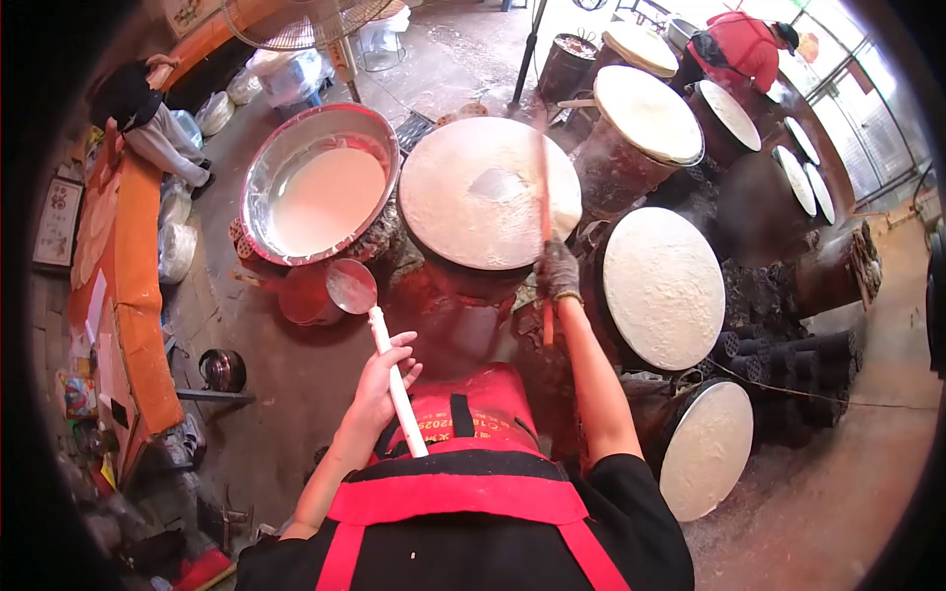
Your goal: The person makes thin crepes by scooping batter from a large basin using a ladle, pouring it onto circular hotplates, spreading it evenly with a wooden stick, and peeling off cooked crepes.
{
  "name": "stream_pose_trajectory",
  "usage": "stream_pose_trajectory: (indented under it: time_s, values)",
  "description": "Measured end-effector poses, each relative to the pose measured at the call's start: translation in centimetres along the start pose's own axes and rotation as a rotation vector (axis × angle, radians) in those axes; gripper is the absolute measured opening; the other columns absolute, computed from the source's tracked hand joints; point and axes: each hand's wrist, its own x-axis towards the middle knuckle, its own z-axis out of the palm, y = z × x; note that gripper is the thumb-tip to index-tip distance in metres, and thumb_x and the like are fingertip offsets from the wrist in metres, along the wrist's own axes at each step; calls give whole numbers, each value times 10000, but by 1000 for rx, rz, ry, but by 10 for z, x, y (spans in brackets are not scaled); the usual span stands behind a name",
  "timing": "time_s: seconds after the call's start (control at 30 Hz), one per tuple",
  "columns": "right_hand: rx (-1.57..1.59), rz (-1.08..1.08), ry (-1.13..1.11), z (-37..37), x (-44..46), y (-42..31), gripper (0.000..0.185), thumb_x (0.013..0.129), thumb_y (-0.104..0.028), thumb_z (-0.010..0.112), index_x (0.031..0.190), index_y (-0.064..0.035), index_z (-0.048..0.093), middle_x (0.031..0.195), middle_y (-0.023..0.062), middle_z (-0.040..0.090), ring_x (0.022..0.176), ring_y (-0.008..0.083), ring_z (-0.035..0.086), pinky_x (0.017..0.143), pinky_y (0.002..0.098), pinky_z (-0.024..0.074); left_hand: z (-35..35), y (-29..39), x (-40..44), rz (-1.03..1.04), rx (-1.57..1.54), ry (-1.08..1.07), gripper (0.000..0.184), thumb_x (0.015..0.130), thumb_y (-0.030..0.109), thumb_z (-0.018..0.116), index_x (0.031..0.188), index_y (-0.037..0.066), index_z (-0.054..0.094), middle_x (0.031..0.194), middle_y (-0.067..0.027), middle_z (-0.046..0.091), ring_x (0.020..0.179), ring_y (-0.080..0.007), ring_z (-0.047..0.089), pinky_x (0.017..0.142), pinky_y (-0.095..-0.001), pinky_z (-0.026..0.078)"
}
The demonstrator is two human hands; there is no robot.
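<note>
My left hand [377,382] is closed around the white handle of a ladle [353,287], whose round metal bowl is up near the rim of the batter basin. On my right hand [559,270] is a dark grey glove. Its fingers wrap round a long, thin reddish stick [546,197], which stretches over the right side of a round griddle [409,229]. Pale batter [453,212] covers that griddle, with a greyish patch near the middle. To its left, the large red-rimmed basin [246,222] holds creamy liquid batter [330,200]. Below the basin stands a red pot [307,298].
More batter-covered griddles stand to my right, including a near one [665,286] and a lower one [707,451]. Stacked dark coal briquettes [798,360] lie beyond them. A person in red [739,47] bends at the far right. Another person sits by an orange table [138,295] at left.
</note>
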Motion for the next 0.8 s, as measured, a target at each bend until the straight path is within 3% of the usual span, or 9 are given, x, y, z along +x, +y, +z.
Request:
stream_pose_trajectory:
  time_s: [0.13,0.27,0.3,0.33,0.4,0.5,0.6,0.67,0.8]
  values:
    - [257,8,114,-12,-41,-24,452,857,-206,578,1289,-138,464,760,1,584,620,65,498,556,214,417,-4,15,-6,37,-91,-37,269,848,60,534,1114,33,506,729,11,485,598,-49,478,572,-201,483]
    - [897,195,357,33,-67,-33,343,863,-188,574,1170,-37,555,916,101,634,769,144,557,708,281,451,-19,26,-3,21,-30,-119,218,862,76,536,1069,27,484,698,-6,482,497,-31,402,409,-164,350]
    - [126,-184,505,57,-55,-11,322,867,-186,568,1158,-48,567,857,98,626,723,164,546,686,292,448,-19,27,0,8,-18,-131,210,864,76,536,1059,26,479,691,-11,480,476,-28,380,388,-164,320]
    - [194,-245,485,77,-52,-21,333,850,-149,584,1176,-83,563,788,25,597,601,83,502,531,225,422,-18,30,2,-6,-5,-145,201,865,77,536,1049,25,473,684,-15,477,455,-25,358,366,-164,289]
    - [330,128,184,95,-50,-42,347,871,-183,559,1187,-41,540,707,71,574,652,174,503,656,306,438,-13,33,3,0,28,-167,189,866,76,528,1038,28,465,679,-20,473,442,-28,349,359,-168,290]
    - [492,215,-36,48,-78,-105,341,867,-176,567,1181,-46,549,707,48,578,619,139,506,591,273,438,-18,37,7,-18,12,-203,166,866,75,512,1014,33,451,675,-23,468,442,-35,354,364,-172,300]
    - [710,239,355,49,-92,-66,336,866,-167,566,1188,-73,552,714,9,572,540,88,470,495,234,409,-24,43,9,-3,1,-204,135,866,76,498,982,47,436,688,-19,465,461,-45,372,377,-177,316]
    - [397,-136,522,86,-86,-5,336,857,-161,565,1185,-89,558,722,-15,567,486,68,431,449,243,391,-28,40,9,38,35,-173,124,866,74,492,968,55,424,706,-19,465,477,-50,384,385,-181,326]
    - [102,-225,293,114,-87,-44,375,827,-260,614,1168,-108,573,698,19,578,493,102,455,464,287,409,-34,38,16,64,62,-178,125,866,60,485,965,58,409,747,-29,466,501,-55,393,392,-183,334]
